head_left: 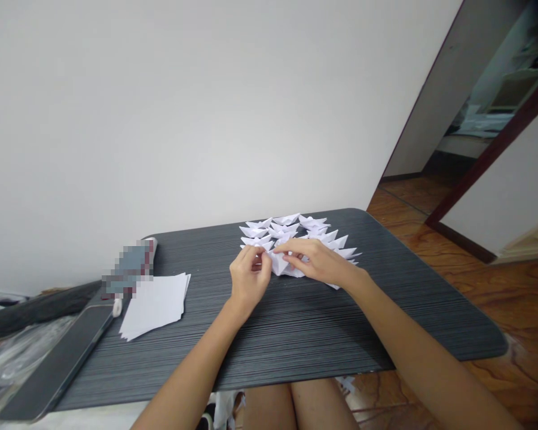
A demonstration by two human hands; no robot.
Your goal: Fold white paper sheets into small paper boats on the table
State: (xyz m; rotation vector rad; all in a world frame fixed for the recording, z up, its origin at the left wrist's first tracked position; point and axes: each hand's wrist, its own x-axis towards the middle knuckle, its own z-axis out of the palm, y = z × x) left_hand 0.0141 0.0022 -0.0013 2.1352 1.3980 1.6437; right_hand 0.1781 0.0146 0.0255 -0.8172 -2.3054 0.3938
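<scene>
Between my two hands is a white piece of folded paper (pixel 278 263), held up just in front of several finished paper boats. My left hand (pixel 250 272) pinches its left edge between thumb and fingers. From the right, my right hand (pixel 311 258) has its thumb and fingers on the other side of the paper. Behind and to the right of the hands, white paper boats (pixel 287 220) stand close together in rows; my right hand hides some of them. A stack of white paper sheets (pixel 156 304) lies to the left of my left hand.
The dark ridged table (pixel 323 340) has rounded corners and stands against a white wall (pixel 183 107). At its left edge lie a partly blurred-out object (pixel 128 269) and a small white item (pixel 117 307). A doorway and wooden floor (pixel 399 206) are on the right.
</scene>
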